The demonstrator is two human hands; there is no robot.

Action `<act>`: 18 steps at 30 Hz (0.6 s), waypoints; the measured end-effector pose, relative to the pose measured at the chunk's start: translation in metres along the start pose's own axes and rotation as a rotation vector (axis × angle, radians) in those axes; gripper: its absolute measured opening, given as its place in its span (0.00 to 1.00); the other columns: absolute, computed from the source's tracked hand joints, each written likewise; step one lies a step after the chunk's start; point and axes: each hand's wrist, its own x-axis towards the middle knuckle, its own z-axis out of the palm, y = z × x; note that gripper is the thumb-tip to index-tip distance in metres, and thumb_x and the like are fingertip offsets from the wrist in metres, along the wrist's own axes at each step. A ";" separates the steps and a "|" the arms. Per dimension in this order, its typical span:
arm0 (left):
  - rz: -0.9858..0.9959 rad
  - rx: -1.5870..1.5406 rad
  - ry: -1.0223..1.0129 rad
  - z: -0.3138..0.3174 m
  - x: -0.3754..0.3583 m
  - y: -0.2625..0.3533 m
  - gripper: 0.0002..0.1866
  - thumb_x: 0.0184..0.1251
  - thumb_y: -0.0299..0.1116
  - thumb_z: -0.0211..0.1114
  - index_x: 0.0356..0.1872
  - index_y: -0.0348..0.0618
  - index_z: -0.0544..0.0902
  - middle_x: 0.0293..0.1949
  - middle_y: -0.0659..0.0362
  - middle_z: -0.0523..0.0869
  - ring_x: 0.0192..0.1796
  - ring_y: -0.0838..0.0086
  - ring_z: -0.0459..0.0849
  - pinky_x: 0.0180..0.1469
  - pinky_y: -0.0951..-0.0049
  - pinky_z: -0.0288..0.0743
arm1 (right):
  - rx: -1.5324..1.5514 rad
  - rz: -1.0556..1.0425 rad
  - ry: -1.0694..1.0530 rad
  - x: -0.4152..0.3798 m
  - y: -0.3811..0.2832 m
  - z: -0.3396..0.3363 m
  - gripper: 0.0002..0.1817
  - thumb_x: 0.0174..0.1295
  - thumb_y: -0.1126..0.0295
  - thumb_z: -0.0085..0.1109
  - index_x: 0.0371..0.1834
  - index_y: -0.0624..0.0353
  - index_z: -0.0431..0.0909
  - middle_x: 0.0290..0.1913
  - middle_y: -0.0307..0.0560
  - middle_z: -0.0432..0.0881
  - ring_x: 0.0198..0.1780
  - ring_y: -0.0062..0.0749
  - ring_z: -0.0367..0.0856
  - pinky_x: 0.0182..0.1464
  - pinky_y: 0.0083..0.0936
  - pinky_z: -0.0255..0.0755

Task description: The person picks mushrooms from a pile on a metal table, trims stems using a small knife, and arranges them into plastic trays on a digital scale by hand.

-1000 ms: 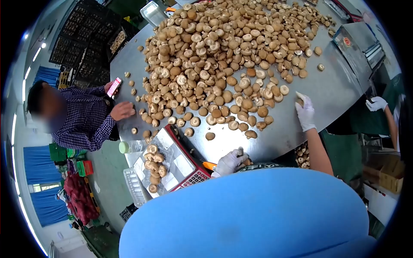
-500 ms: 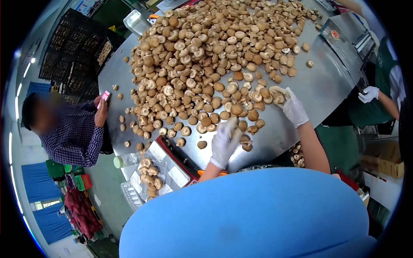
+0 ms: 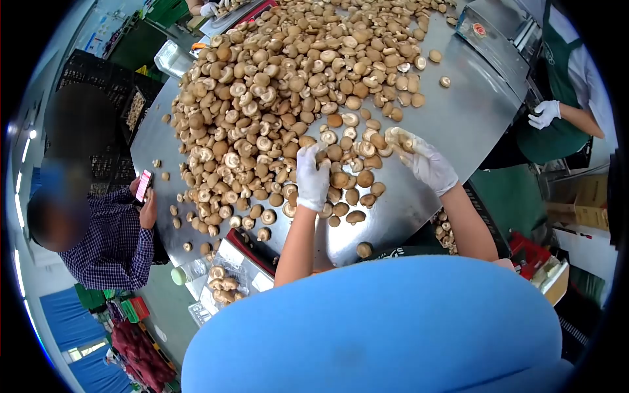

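A large heap of brown shiitake mushrooms [image 3: 282,85] covers much of the metal table. My left hand [image 3: 312,180], in a white glove, reaches into the heap's near edge, fingers curled round a mushroom [image 3: 321,156]. To its right, my gloved right hand [image 3: 429,167] is held above the table with its fingers closed on a mushroom [image 3: 400,140]; its palm is partly hidden. Several loose mushrooms lie between and below both hands. A single mushroom [image 3: 364,249] rests near the table's front edge.
Left of my left arm is a scale [image 3: 242,255], beside a clear tray of mushrooms [image 3: 223,285] and a green-capped jar [image 3: 187,272]. A person [image 3: 111,229] at the left holds a phone [image 3: 143,185]. Another person's gloved hand [image 3: 544,114] is at the right, beyond a metal box [image 3: 491,46].
My left hand has moved forward from the near part of the table to the heap's edge and closed on a mushroom. My right hand still holds its mushroom. The view has shifted.
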 end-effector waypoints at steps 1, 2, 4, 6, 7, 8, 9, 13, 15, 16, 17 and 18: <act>-0.135 -0.251 0.010 -0.001 -0.009 0.001 0.21 0.60 0.19 0.66 0.56 0.40 0.79 0.49 0.54 0.82 0.54 0.63 0.80 0.62 0.68 0.73 | 0.125 0.035 -0.059 -0.002 0.005 -0.011 0.24 0.78 0.66 0.45 0.72 0.66 0.65 0.66 0.51 0.76 0.65 0.35 0.78 0.67 0.30 0.75; -0.271 -0.502 0.022 -0.002 -0.019 0.001 0.20 0.64 0.20 0.66 0.58 0.40 0.78 0.48 0.57 0.82 0.53 0.68 0.80 0.61 0.70 0.73 | 0.249 0.074 -0.119 -0.004 0.007 -0.016 0.24 0.79 0.62 0.44 0.72 0.64 0.65 0.65 0.51 0.78 0.63 0.35 0.80 0.64 0.28 0.77; -0.483 -0.886 -0.015 -0.017 -0.037 0.026 0.17 0.70 0.24 0.65 0.59 0.43 0.77 0.49 0.66 0.81 0.48 0.81 0.80 0.52 0.82 0.74 | 0.157 0.136 -0.112 -0.006 0.006 -0.011 0.25 0.80 0.58 0.42 0.72 0.63 0.65 0.64 0.52 0.79 0.60 0.34 0.83 0.59 0.27 0.80; -0.527 -1.123 -0.019 -0.020 -0.054 0.028 0.17 0.73 0.29 0.65 0.61 0.44 0.77 0.46 0.67 0.81 0.43 0.84 0.79 0.46 0.84 0.75 | 0.074 0.217 -0.129 -0.006 0.009 0.010 0.27 0.81 0.54 0.39 0.71 0.62 0.66 0.63 0.52 0.80 0.57 0.34 0.85 0.54 0.26 0.83; -0.500 -1.248 -0.010 -0.018 -0.061 0.027 0.17 0.75 0.33 0.64 0.62 0.45 0.77 0.45 0.68 0.81 0.39 0.86 0.79 0.42 0.84 0.75 | 0.034 0.205 -0.038 -0.008 0.010 0.024 0.27 0.81 0.52 0.38 0.70 0.63 0.66 0.59 0.54 0.82 0.49 0.33 0.87 0.46 0.25 0.84; -0.553 -1.353 0.058 -0.016 -0.067 0.032 0.22 0.78 0.39 0.60 0.67 0.44 0.71 0.44 0.63 0.83 0.42 0.80 0.84 0.35 0.83 0.79 | -0.009 0.193 0.057 -0.010 0.012 0.035 0.28 0.81 0.51 0.36 0.69 0.63 0.67 0.55 0.56 0.84 0.42 0.32 0.89 0.37 0.23 0.85; -0.563 -1.501 -0.042 -0.021 -0.074 0.031 0.22 0.78 0.42 0.59 0.66 0.45 0.71 0.45 0.61 0.84 0.41 0.78 0.84 0.34 0.82 0.79 | -0.029 0.213 0.099 -0.009 0.016 0.039 0.28 0.80 0.49 0.37 0.67 0.60 0.69 0.51 0.54 0.86 0.38 0.31 0.89 0.34 0.24 0.85; -0.519 -1.705 -0.226 -0.033 -0.095 0.024 0.23 0.80 0.54 0.52 0.58 0.46 0.75 0.41 0.52 0.88 0.32 0.70 0.86 0.25 0.79 0.80 | -0.211 0.345 0.197 -0.011 0.018 0.037 0.25 0.78 0.45 0.42 0.61 0.54 0.71 0.47 0.46 0.87 0.31 0.25 0.86 0.33 0.23 0.82; -0.630 -1.667 -0.141 -0.042 -0.102 0.030 0.22 0.80 0.54 0.52 0.57 0.46 0.76 0.41 0.52 0.88 0.30 0.70 0.86 0.24 0.79 0.78 | -0.544 0.413 0.171 -0.017 0.008 0.007 0.24 0.77 0.47 0.46 0.53 0.57 0.80 0.45 0.45 0.88 0.32 0.29 0.86 0.41 0.28 0.81; -0.639 -1.689 -0.131 -0.046 -0.103 0.033 0.21 0.80 0.53 0.52 0.55 0.46 0.76 0.40 0.52 0.88 0.31 0.70 0.86 0.25 0.78 0.78 | -0.804 0.475 0.152 -0.023 -0.008 -0.001 0.24 0.76 0.48 0.48 0.50 0.58 0.83 0.44 0.44 0.89 0.33 0.29 0.85 0.44 0.29 0.80; -0.647 -1.714 -0.125 -0.048 -0.105 0.035 0.20 0.80 0.52 0.52 0.53 0.45 0.77 0.40 0.53 0.87 0.32 0.70 0.86 0.26 0.76 0.78 | -1.036 0.426 0.094 -0.033 -0.018 -0.010 0.23 0.74 0.50 0.51 0.47 0.60 0.85 0.43 0.44 0.89 0.35 0.29 0.86 0.47 0.28 0.79; -0.645 -1.717 -0.128 -0.050 -0.107 0.035 0.20 0.80 0.52 0.52 0.53 0.45 0.77 0.40 0.53 0.87 0.32 0.70 0.86 0.26 0.76 0.78 | -1.268 0.369 0.038 -0.047 -0.029 -0.019 0.22 0.73 0.52 0.55 0.43 0.61 0.87 0.42 0.44 0.89 0.38 0.29 0.86 0.49 0.26 0.78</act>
